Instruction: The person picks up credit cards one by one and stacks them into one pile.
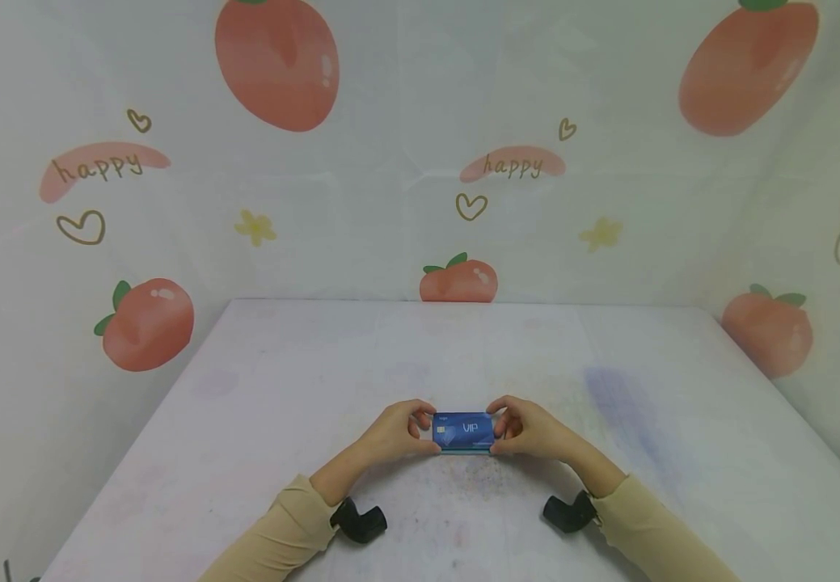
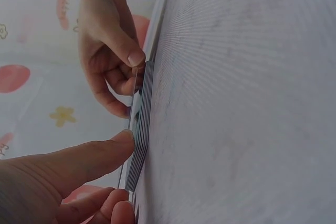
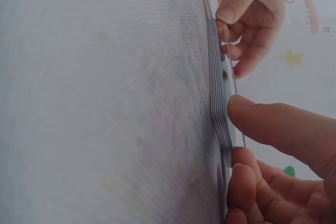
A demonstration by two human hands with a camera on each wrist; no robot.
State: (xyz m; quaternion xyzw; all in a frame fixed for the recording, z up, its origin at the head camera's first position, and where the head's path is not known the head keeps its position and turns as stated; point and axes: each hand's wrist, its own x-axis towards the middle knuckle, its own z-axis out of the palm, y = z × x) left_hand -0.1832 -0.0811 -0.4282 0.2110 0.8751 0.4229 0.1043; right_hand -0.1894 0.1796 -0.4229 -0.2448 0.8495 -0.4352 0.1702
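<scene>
A blue card marked VIP [image 1: 472,432] lies flat-side up between my two hands near the middle of the table. At its left end, the left hand [image 1: 399,428] pinches it between thumb and fingers. My right hand [image 1: 533,430] pinches the right end in the same way. Edge-on in the left wrist view, the thin card [image 2: 131,116] runs just above a neat stack of several cards [image 2: 146,98]. The right wrist view shows a narrow gap between the raised card [image 3: 233,72] and the stack [image 3: 214,87], with fingertips close at the stack's ends.
A whitish table [image 1: 303,356] with faint stains and a bluish smear [image 1: 619,404] spreads around the hands. Behind it hangs a white cloth [image 1: 361,97] printed with red fruit, hearts and "happy". Black wrist mounts [image 1: 361,523] sit at both beige sleeves [image 1: 281,525].
</scene>
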